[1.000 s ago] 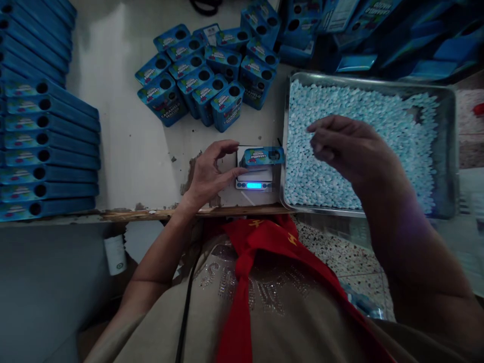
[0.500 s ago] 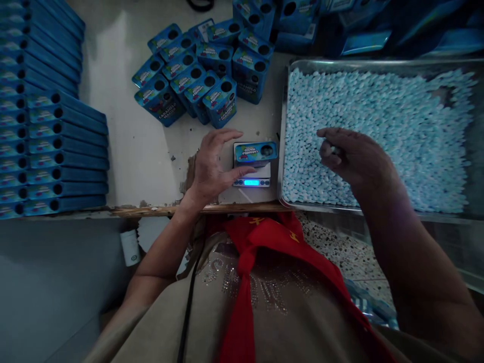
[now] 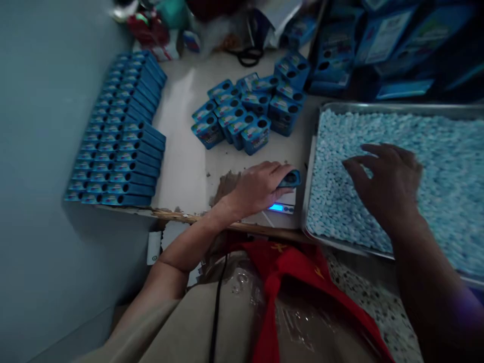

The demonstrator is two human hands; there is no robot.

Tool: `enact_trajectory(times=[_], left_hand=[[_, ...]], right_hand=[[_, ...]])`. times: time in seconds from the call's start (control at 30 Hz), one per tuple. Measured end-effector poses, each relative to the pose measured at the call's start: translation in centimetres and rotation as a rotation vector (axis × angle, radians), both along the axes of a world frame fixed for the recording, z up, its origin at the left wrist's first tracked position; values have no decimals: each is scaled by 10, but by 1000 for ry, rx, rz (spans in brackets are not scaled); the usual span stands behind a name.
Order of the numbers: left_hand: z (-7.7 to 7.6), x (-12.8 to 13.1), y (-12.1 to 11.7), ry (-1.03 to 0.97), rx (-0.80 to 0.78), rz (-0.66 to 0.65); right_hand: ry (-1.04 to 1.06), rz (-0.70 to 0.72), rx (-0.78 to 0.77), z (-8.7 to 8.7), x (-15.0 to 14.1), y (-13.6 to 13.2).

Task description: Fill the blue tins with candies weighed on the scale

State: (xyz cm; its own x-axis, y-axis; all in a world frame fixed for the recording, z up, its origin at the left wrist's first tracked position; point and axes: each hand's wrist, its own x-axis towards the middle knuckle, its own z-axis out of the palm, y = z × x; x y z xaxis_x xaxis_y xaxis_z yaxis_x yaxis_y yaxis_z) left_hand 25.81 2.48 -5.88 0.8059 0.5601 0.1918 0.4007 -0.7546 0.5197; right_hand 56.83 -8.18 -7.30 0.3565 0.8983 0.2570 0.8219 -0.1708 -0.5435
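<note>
My left hand (image 3: 255, 185) is wrapped round a small blue candy box (image 3: 293, 178), covering most of it; the dark round hole at its end shows. Under the box is a small digital scale (image 3: 289, 208) with a lit blue display, its digits unreadable. My right hand (image 3: 393, 189) hovers over a metal tray (image 3: 310, 174) full of pale blue candies (image 3: 336, 191). Its fingers are spread, slightly blurred, with nothing seen between them.
Behind the scale stands a group of blue boxes (image 3: 257, 136) with round holes. Stacked boxes (image 3: 139, 166) line the left side. Black scissors (image 3: 249, 56) lie at the back, near bags. Larger blue packages (image 3: 385, 40) fill the back right. The table's worn front edge (image 3: 181, 216) is close to me.
My left hand has closed round the box on the scale. My right hand's fingers, earlier pinched on a candy, have spread apart. The view has shifted, showing more of the left and back.
</note>
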Motion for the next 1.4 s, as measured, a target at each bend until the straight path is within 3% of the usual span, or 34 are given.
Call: enact_trajectory(times=[0.1,0.2,0.3,0.37,0.47,0.57,0.67,0.8,0.87,1.03,1.1,1.27,1.4], left_hand=[[15,-44,13,-61,57,134],[50,-118,48,-183,184,344],[89,-186,114,-148,384,545],[106,-214,169,0,432,720],[110,-228,243,190,337,855],[98,-235,283,268,245,832],[83,-251,289,361,158,768],[68,-276,276,463,45,649],[60,-281,271,481,20,614],[33,-282,269,409,169,659],[27,-283,270,343,221,615],[38,-272,257,251,186,538],[51,-254,241,310,214,539]], right_hand=[[-59,61,32,-14,6,-5],[1,195,-18,-14,-2,1],[31,261,21,1,-29,26],[43,331,59,13,-54,53],[-45,445,1,28,-91,97],[-267,454,-130,31,-112,129],[-375,449,-209,20,-110,144],[-190,489,-205,-2,-92,148],[-123,492,-193,-5,-90,147],[-116,509,-194,19,-94,130],[-112,495,-192,32,-91,113],[-123,429,-195,53,-81,43],[-87,405,-179,44,-85,2]])
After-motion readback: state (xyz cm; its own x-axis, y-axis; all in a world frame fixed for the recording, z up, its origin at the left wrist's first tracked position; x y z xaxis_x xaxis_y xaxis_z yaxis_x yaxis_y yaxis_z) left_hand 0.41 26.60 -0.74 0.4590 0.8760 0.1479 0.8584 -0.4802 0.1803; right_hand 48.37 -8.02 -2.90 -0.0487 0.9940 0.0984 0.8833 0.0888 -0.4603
